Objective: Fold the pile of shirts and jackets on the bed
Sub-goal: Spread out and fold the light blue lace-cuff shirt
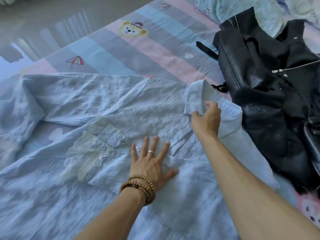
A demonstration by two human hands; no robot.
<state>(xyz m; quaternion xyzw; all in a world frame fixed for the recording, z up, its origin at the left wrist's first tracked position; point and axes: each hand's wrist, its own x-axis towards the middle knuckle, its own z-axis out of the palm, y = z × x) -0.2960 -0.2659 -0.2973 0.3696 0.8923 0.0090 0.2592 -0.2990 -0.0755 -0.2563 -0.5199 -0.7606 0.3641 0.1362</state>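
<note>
Pale blue crinkled cotton shirt (110, 104) spread flat across the bed, lace-trimmed chest pocket (97, 146) facing up. Left hand (152, 161) pressed flat on the front, fingers straight and splayed. Right hand (207, 118) pinching the collar (197, 97). Black leather jacket (270, 94) heaped just beside, on the pastel striped cartoon bedsheet (131, 49).

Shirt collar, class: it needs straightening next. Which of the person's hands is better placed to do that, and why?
Probably the right hand: its fingers already pinch the collar of the light blue shirt. The left hand lies flat lower on the shirt front, pressing the fabric, so it suits holding the shirt steady.
</note>
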